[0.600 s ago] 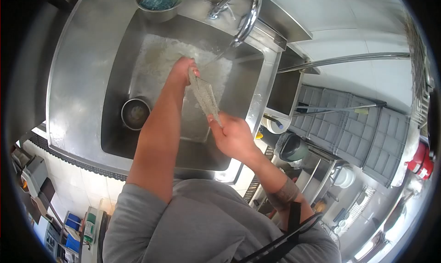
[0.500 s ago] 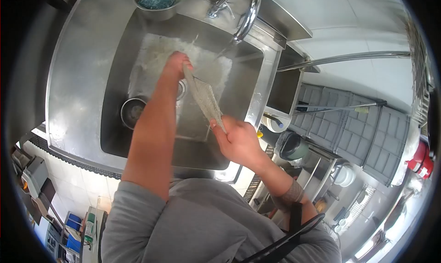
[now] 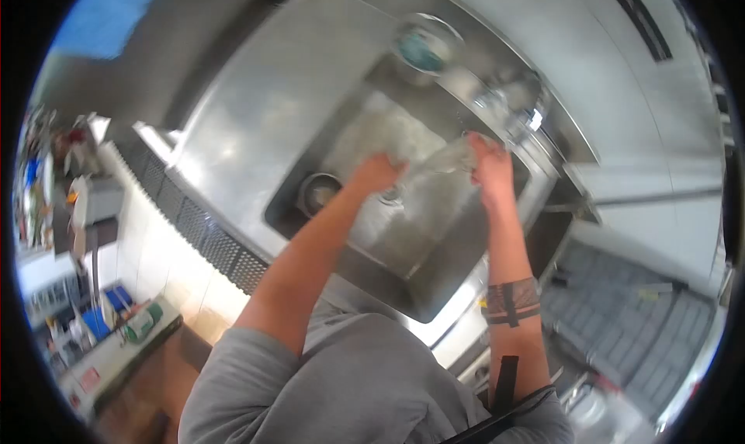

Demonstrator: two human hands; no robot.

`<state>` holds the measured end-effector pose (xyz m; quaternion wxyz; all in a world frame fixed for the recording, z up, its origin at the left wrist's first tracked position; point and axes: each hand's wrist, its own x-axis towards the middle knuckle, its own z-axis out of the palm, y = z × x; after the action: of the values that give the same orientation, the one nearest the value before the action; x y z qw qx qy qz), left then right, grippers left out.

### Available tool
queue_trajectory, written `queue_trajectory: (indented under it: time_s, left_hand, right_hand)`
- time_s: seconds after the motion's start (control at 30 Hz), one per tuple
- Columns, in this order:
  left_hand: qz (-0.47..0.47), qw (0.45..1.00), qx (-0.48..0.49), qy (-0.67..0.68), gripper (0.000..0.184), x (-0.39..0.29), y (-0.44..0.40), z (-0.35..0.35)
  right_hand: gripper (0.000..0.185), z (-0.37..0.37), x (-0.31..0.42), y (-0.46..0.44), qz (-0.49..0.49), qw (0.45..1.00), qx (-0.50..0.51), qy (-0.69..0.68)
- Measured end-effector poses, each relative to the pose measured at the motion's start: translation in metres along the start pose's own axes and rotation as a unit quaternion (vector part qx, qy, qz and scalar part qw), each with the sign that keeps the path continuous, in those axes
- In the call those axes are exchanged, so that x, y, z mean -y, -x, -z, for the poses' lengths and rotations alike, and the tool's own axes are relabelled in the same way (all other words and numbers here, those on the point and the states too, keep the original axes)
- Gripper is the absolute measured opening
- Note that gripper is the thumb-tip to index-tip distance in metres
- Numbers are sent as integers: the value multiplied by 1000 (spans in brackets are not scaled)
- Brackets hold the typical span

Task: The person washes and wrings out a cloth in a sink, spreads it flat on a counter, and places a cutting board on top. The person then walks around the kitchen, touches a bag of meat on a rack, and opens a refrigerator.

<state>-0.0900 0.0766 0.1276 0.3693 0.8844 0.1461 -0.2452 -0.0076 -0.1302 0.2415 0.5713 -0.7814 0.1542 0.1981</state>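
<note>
While pale cloth (image 3: 444, 161) blurs, the boxy steel sink (image 3: 458, 265) gleams.

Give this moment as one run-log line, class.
left hand: holds pale grey cloth | right hand: holds cloth's other end | place: over rectangular steel sink

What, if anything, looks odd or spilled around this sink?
Nothing stands out: the left hand and right hand hold a cloth over the sink, with a pot inside and a bowl behind. Blur hides fine detail.
</note>
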Motion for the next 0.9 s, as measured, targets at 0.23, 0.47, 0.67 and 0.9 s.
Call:
queue_trajectory:
  time_s: [0.23, 0.47, 0.67, 0.9]
  left_hand:
    - [-94, 995, -37, 21, 54, 70, 133, 65]
    - [-33, 979, -175, 94, 42, 135, 225, 110]
    - [-18, 974, -185, 127, 40, 159, 294, 135]
    - [-35, 959, -226, 165, 40, 223, 329, 143]
  right_hand:
    - [40, -19, -17, -48, -27, 996, 64, -47]
    - [40, 2, -62, -77, -131, 965, 158, -166]
    - [30, -14, -74, -51, -141, 977, 85, -136]
    - [33, -34, -83, -43, -204, 960, 37, -187]
